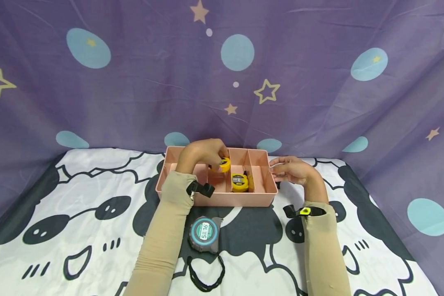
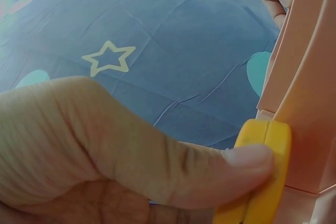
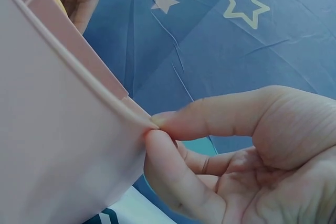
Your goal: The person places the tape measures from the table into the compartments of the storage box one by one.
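Observation:
My left hand point(image 1: 204, 153) reaches over the pink divided box point(image 1: 222, 200) and holds a yellow tape measure point(image 1: 225, 165) at a middle compartment. In the left wrist view the thumb presses the side of this tape measure point(image 2: 277, 136); the other fingers are mostly hidden. A second yellow tape measure point(image 1: 239, 183) sits in the compartment just to the right. At the box's right end my right hand point(image 1: 293, 169) pinches the rim between thumb and forefinger, as the right wrist view shows at the box wall point(image 3: 68, 129).
Nearer the person, a grey and teal tape measure point(image 1: 204, 234) lies on the patterned cloth point(image 1: 107, 242), its black wrist strap point(image 1: 206, 287) looped in front. Behind the box hangs a purple curtain point(image 1: 140, 90) with stars and dots.

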The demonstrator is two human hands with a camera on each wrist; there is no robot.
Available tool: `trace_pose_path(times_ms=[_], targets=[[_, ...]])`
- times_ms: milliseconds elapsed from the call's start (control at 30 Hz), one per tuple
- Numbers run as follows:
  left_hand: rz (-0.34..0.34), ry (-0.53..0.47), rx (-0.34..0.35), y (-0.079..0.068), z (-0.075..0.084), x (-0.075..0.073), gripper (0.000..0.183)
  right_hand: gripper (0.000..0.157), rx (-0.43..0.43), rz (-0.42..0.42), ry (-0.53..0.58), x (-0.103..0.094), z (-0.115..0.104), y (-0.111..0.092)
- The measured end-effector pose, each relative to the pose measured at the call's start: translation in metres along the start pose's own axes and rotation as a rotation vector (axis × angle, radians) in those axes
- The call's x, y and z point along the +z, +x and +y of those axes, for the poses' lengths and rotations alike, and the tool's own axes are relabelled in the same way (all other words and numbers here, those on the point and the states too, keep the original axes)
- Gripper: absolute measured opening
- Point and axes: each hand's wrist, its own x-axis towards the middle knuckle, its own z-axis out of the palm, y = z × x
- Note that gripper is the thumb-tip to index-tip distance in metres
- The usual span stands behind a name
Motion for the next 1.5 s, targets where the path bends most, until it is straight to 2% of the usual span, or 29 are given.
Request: trace_pose_path(times_ms=[133, 300, 467, 767, 1033, 1167, 1500], targets=[[0.021, -0.004, 0.006, 0.0, 0.001, 0.0, 0.052, 0.026, 0.007, 0.012, 0.007, 0.0, -0.002, 0.0], [0.062, -0.004, 0.012, -0.001, 0.004, 0.0, 0.047, 0.021, -0.001, 0.005, 0.024, 0.0, -0.001, 0.0], [0.085, 0.004, -0.014, -0.003, 0.006, 0.001, 0.048, 0.016, -0.016, -0.014, 0.035, 0.0, 0.0, 0.0], [0.101, 0.009, -0.014, 0.001, 0.0, 0.004, 0.053, 0.014, -0.044, -0.035, 0.028, -0.002, 0.008, 0.005], [0.114, 0.026, 0.024, 0.004, -0.004, 0.005, 0.043, 0.014, -0.058, -0.043, 0.025, -0.004, 0.009, 0.006], [0.104, 0.026, 0.024, 0.006, -0.005, 0.004, 0.045, 0.013, -0.057, -0.042, 0.03, -0.005, 0.008, 0.006], [0.049, 0.011, -0.035, 0.01, -0.003, -0.001, 0.058, 0.014, -0.058, -0.039, 0.031, -0.002, 0.008, 0.004]])
